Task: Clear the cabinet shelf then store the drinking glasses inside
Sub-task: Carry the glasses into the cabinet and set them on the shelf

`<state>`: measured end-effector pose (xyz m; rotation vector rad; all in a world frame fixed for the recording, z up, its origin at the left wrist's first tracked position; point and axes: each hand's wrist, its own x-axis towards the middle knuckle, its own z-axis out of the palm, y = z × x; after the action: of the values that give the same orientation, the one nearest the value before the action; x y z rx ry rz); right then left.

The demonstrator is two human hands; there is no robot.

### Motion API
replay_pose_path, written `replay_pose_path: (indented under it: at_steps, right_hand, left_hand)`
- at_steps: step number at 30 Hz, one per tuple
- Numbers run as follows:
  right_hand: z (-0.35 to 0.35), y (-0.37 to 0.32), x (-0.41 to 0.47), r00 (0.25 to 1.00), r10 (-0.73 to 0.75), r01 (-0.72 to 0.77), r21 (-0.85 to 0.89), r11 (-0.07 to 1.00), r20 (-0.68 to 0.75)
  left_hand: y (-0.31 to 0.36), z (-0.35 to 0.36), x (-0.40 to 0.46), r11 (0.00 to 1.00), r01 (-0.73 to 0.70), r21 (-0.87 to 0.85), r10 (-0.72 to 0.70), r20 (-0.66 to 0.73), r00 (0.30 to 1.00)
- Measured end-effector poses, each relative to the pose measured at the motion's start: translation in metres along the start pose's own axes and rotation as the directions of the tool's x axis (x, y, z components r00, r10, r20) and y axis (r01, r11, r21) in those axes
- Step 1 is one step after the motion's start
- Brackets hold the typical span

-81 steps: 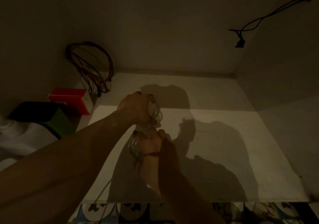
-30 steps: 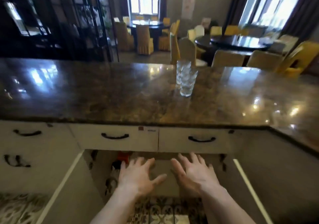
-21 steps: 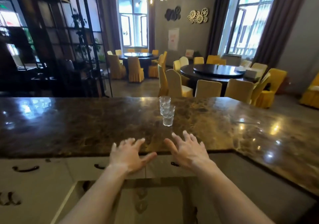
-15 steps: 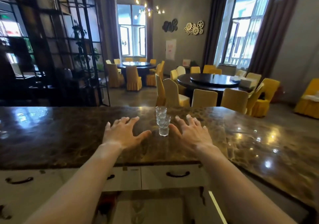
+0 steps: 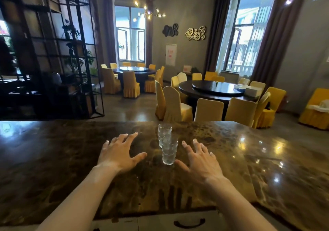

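Note:
Two clear drinking glasses stand on the dark marble counter (image 5: 53, 159), one behind the other: the near glass (image 5: 169, 150) and the far glass (image 5: 164, 133). My left hand (image 5: 119, 152) hovers with fingers spread just left of them. My right hand (image 5: 199, 157) is spread just right of the near glass, its thumb close to the glass base. Neither hand touches a glass. The cabinet shelf is out of sight below the counter.
A white drawer front with a black handle (image 5: 188, 222) shows under the counter edge. Beyond the counter are round dining tables (image 5: 213, 88) with yellow-covered chairs, and a black metal shelf rack (image 5: 58, 52) at the left.
The view rose from inside the dim cabinet, where my hands held glasses, up to the counter. Both hands, now holding nothing, have moved forward to either side of the two glasses.

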<state>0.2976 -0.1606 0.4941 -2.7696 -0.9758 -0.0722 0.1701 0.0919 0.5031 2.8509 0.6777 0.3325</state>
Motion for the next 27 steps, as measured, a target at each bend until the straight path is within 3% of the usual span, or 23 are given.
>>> replay_pose_path:
  at_steps: [4,12,22,27]
  right_hand:
    - [0.027,-0.005,0.068,0.998,0.057,-0.057,0.014,0.998,0.034]
    - [0.058,-0.010,0.165,0.986,0.158,-0.165,0.200,0.966,0.054]
    - [0.075,0.005,0.198,0.981,-0.029,-0.022,0.259,0.966,0.192]
    - [0.070,0.013,0.200,0.971,-0.111,0.044,0.296,0.954,0.213]
  left_hand:
    - [-0.017,0.036,0.078,0.997,-0.054,-0.048,0.057,0.051,0.997]
    - [-0.015,0.082,0.216,0.978,-0.161,-0.130,0.181,0.160,0.970]
    - [0.046,0.128,0.299,0.887,-0.459,-0.036,0.441,0.353,0.825]
    - [0.056,0.137,0.305,0.890,-0.454,-0.031,0.436,0.343,0.832]
